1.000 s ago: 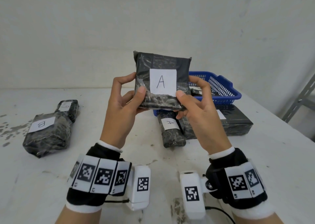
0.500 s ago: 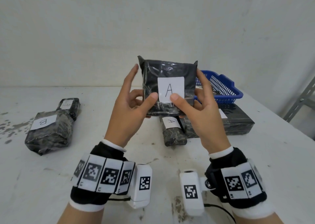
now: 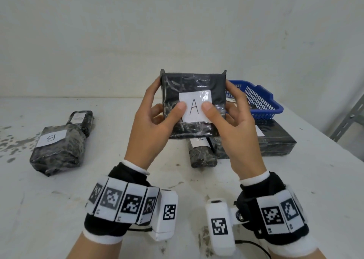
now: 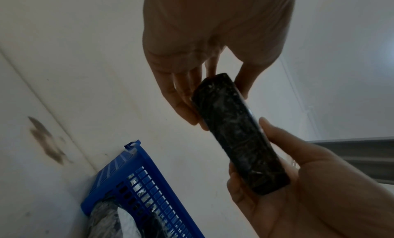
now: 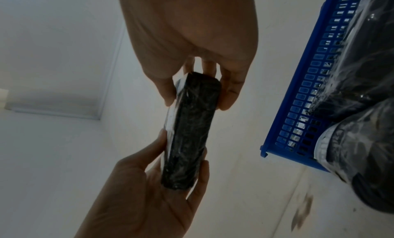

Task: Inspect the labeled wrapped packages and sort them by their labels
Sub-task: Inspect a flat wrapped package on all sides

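I hold a black plastic-wrapped package (image 3: 194,89) upright above the table, its white label "A" (image 3: 195,108) facing me. My left hand (image 3: 157,119) grips its left side, thumb on the label's left edge. On the right side, my right hand (image 3: 234,125) grips it with the thumb on the label's right edge. The left wrist view shows the package (image 4: 238,137) edge-on between my left hand (image 4: 202,59) and right hand (image 4: 302,182). Seen from the right wrist, the package (image 5: 189,132) sits between my right hand (image 5: 192,44) and left hand (image 5: 149,187).
A package labelled "B" (image 3: 57,148) lies at the table's left with a smaller one (image 3: 81,118) behind it. Under my hands lie a package labelled "A" (image 3: 201,153) and a larger black one (image 3: 271,140). A blue basket (image 3: 262,103) holding wrapped packages stands behind them.
The package has tilted so its top leans away from me. Both thumbs have slid up onto the label's edges, and my fingers have closed round the package's sides.
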